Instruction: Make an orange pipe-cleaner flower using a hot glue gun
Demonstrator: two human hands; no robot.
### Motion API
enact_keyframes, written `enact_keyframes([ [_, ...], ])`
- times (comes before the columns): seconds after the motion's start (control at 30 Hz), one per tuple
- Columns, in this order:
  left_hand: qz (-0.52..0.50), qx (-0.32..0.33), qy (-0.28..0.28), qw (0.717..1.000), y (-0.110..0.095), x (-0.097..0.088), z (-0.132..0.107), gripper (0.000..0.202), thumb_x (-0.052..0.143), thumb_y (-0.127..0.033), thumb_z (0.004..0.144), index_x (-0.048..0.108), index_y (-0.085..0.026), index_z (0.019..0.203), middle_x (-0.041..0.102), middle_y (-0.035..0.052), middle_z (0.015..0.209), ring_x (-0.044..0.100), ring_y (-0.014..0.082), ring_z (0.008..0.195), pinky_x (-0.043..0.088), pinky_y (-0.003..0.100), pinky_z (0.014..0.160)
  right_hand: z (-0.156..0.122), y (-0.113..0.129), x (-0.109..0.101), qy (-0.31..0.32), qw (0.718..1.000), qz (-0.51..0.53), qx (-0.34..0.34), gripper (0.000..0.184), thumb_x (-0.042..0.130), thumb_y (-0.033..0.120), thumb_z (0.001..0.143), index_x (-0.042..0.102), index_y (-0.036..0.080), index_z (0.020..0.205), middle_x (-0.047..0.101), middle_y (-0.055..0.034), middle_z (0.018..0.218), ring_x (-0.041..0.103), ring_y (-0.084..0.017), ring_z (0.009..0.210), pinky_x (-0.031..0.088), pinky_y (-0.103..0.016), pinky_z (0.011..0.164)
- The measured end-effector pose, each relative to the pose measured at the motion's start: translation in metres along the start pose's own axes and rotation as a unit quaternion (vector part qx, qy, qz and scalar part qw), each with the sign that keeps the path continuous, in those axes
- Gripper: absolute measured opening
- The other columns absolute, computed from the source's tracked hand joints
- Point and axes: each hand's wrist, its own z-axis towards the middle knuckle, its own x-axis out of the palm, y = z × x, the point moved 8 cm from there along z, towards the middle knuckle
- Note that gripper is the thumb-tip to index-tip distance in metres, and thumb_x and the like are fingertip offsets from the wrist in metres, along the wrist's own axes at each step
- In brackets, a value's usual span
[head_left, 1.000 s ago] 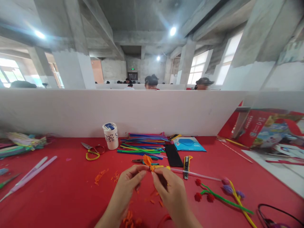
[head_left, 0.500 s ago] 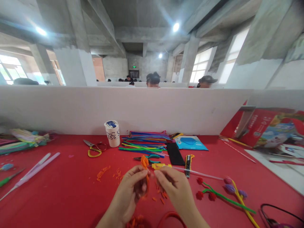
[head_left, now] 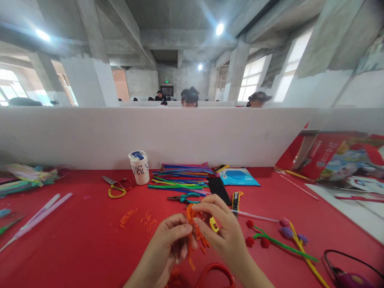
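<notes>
My left hand point(head_left: 174, 240) is closed around the lower part of an orange fuzzy pipe-cleaner piece point(head_left: 189, 212), and an orange strand dangles beneath its fingers. The bunched top pokes up above the thumb. From the right, my right hand point(head_left: 220, 228) pinches that top with thumb and fingertips, covering part of it. Orange clippings point(head_left: 202, 242) lie on the red table under the hands. Partly hidden by my right hand is a small yellow object point(head_left: 214, 225). Close to the body, a red loop-shaped handle point(head_left: 216, 269) rests beside more orange bits.
Beyond the hands are teal-handled pliers point(head_left: 186, 197), colourful pipe cleaners point(head_left: 180, 182), a black flat object point(head_left: 219, 190) and a box cutter point(head_left: 236, 202). A white cup point(head_left: 139, 168) and scissors point(head_left: 115, 187) stand left. Pipe-cleaner flowers point(head_left: 277, 248) lie right. A white partition point(head_left: 150, 134) runs behind.
My right hand has moved up and its fingers now reach onto the top of the orange piece. The piece sits slightly right and lower. The whole view has shifted a little.
</notes>
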Motion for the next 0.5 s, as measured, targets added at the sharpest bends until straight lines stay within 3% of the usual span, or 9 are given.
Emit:
enact_keyframes([
  [0.5, 0.008, 0.014, 0.013, 1.0, -0.003, 0.004, -0.003, 0.011, 0.058, -0.021, 0.068, 0.054, -0.015, 0.06, 0.059, -0.0006, 0.045, 0.034, 0.0025, 0.031, 0.021, 0.014, 0.033, -0.003, 0.014, 0.0, -0.006, 0.998, -0.023, -0.051, 0.018, 0.054, 0.012, 0.077, 0.058, 0.02, 0.093, 0.056, -0.0034, 0.083, 0.054, -0.015, 0.078, 0.046, -0.026, 0.067],
])
